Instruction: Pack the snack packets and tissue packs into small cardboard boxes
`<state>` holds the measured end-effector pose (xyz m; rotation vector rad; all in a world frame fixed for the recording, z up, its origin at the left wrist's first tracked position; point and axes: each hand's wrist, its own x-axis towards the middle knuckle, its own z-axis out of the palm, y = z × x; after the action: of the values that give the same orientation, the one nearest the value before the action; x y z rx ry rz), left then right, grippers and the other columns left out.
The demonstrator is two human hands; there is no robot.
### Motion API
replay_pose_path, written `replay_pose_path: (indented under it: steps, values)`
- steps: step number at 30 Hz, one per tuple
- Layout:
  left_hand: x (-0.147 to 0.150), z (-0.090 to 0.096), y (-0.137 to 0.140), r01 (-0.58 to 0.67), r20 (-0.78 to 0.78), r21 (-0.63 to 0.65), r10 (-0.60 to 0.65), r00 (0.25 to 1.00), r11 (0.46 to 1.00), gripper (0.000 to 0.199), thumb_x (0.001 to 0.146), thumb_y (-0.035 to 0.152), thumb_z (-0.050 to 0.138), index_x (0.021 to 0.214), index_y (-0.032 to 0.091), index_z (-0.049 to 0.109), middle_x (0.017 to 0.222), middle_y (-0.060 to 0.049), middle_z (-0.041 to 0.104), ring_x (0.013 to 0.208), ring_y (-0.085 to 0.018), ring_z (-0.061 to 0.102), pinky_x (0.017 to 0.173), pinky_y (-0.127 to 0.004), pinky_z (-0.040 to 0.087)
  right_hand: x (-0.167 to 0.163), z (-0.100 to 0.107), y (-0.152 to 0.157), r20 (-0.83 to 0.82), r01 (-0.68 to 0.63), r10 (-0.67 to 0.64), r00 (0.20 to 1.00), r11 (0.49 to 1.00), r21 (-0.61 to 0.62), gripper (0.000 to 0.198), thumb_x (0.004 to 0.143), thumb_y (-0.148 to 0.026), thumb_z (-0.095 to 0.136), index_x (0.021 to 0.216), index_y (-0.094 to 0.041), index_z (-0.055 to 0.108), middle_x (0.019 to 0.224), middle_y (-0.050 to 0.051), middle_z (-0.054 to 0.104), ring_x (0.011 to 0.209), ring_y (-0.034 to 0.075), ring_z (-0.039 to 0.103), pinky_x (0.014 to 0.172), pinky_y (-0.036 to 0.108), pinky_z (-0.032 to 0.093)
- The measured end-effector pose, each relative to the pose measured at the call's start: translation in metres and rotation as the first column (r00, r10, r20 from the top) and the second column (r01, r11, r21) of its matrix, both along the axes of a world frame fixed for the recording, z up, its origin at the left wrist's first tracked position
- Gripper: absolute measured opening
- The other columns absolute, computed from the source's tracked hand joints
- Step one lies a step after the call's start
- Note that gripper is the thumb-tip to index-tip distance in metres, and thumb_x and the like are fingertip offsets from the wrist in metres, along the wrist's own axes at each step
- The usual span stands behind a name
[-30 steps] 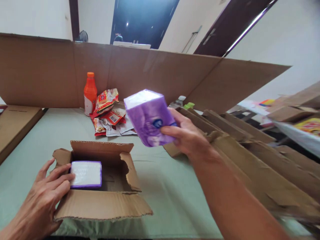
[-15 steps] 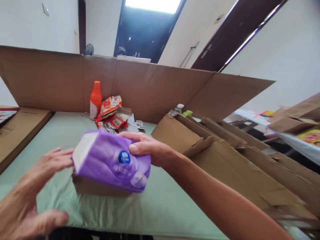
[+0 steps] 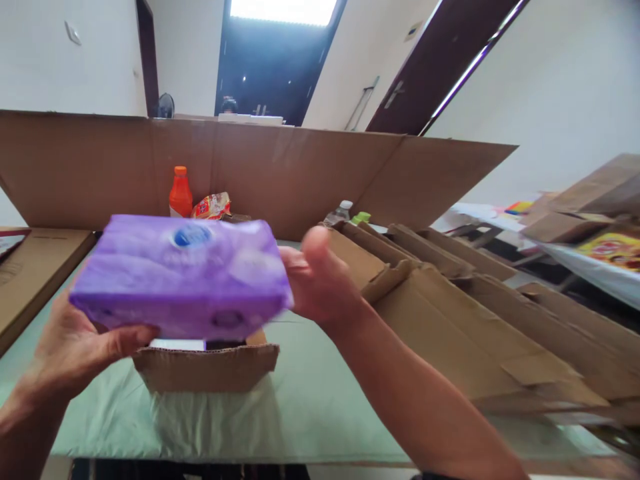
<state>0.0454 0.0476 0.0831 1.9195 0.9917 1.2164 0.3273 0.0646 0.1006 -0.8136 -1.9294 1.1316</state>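
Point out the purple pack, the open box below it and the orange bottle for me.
Purple pack (image 3: 183,275): head view, on its large printed face.
Open box (image 3: 205,370): head view, on its near cardboard side.
Orange bottle (image 3: 181,195): head view, on its body, below the cap.

The left hand (image 3: 75,337) grips a purple pack (image 3: 180,277) above a cardboard box (image 3: 205,371); the right hand (image 3: 323,283) spreads at the pack's end.

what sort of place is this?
Likely a makeshift indoor workstation, perhaps in an office or storeroom: a green-covered table bearing an open carton, a cardboard screen behind it, and a dark door beyond.
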Motion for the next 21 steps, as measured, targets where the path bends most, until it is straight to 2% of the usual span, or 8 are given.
replay_pose_path:
  steps: [3,5,7,9,12,15,17,21]
  values:
    - [0.022,-0.008,0.005,0.0,0.136,-0.112,0.015,0.991,0.994,0.065,0.079,0.051,0.082,0.135,0.026,0.061,0.116,-0.003,0.078,0.106,-0.03,0.075,0.088,-0.041,0.065,0.003,-0.004,-0.011,-0.032,0.022,-0.018,0.999,0.991,0.128,0.107,0.07,-0.089,0.063,0.151,-0.022,0.043,0.139,0.016,0.061,0.126,0.033,0.06,0.094,0.045,0.056]
    - [0.029,-0.015,0.005,0.011,0.097,-0.146,0.003,0.995,0.989,0.079,0.076,0.057,0.082,0.143,0.026,0.053,0.127,-0.007,0.074,0.111,-0.033,0.073,0.091,-0.043,0.063,0.0,-0.012,-0.016,0.0,0.199,-0.206,0.979,0.948,0.248,0.096,0.073,-0.064,0.08,0.151,-0.024,0.041,0.143,0.015,0.058,0.129,0.032,0.058,0.103,0.048,0.051]
    - [0.025,-0.024,0.003,0.031,-0.034,-0.165,-0.037,0.999,0.986,0.089,0.079,0.066,0.074,0.152,0.025,0.042,0.138,-0.01,0.068,0.122,-0.035,0.067,0.099,-0.045,0.059,0.0,-0.022,-0.017,0.034,0.337,-0.362,0.932,0.896,0.291,0.085,0.074,-0.045,0.083,0.147,-0.024,0.045,0.138,0.013,0.062,0.124,0.031,0.061,0.104,0.048,0.05]
    - [0.014,-0.034,-0.001,0.024,-0.214,-0.186,-0.064,0.975,0.982,0.093,0.088,0.07,0.06,0.161,0.024,0.024,0.143,-0.012,0.065,0.128,-0.034,0.064,0.1,-0.044,0.057,0.003,-0.032,-0.015,0.09,0.397,-0.429,0.899,0.884,0.248,0.081,0.072,-0.039,0.084,0.143,-0.025,0.047,0.13,0.011,0.067,0.115,0.03,0.065,0.098,0.047,0.052]
    - [0.001,-0.042,-0.005,-0.018,-0.506,-0.119,-0.045,0.862,0.993,0.09,0.096,0.066,0.046,0.164,0.02,0.01,0.131,-0.015,0.071,0.115,-0.032,0.071,0.089,-0.041,0.059,0.012,-0.044,-0.011,0.199,0.427,-0.464,0.863,0.881,0.202,0.076,0.072,-0.036,0.082,0.14,-0.024,0.049,0.121,0.008,0.07,0.104,0.028,0.068,0.091,0.045,0.054]
    - [0.003,-0.039,-0.007,0.019,-0.759,-0.013,-0.023,0.65,1.0,0.087,0.095,0.071,0.036,0.156,0.01,0.037,0.108,-0.019,0.077,0.093,-0.035,0.075,0.077,-0.046,0.058,0.018,-0.05,-0.013,0.318,0.386,-0.459,0.83,0.883,0.268,0.074,0.072,-0.032,0.081,0.139,-0.022,0.05,0.123,0.01,0.07,0.103,0.027,0.068,0.089,0.042,0.053]
    - [0.01,-0.034,-0.007,0.057,-0.845,-0.007,-0.036,0.533,0.998,0.087,0.093,0.076,0.028,0.139,0.008,0.059,0.097,-0.019,0.077,0.084,-0.038,0.073,0.072,-0.049,0.056,0.021,-0.047,-0.02,0.384,0.324,-0.459,0.801,0.872,0.367,0.07,0.073,-0.03,0.081,0.136,-0.022,0.052,0.128,0.011,0.069,0.107,0.028,0.067,0.091,0.042,0.052]
    - [0.019,-0.028,-0.004,0.108,-0.907,-0.031,-0.073,0.416,0.994,0.084,0.089,0.083,0.025,0.097,0.016,0.075,0.084,-0.018,0.075,0.082,-0.039,0.069,0.072,-0.053,0.053,0.02,-0.028,-0.04,0.559,0.108,-0.502,0.66,0.8,0.59,0.057,0.078,-0.028,0.076,0.131,-0.02,0.057,0.123,0.015,0.07,0.106,0.032,0.065,0.095,0.047,0.047]
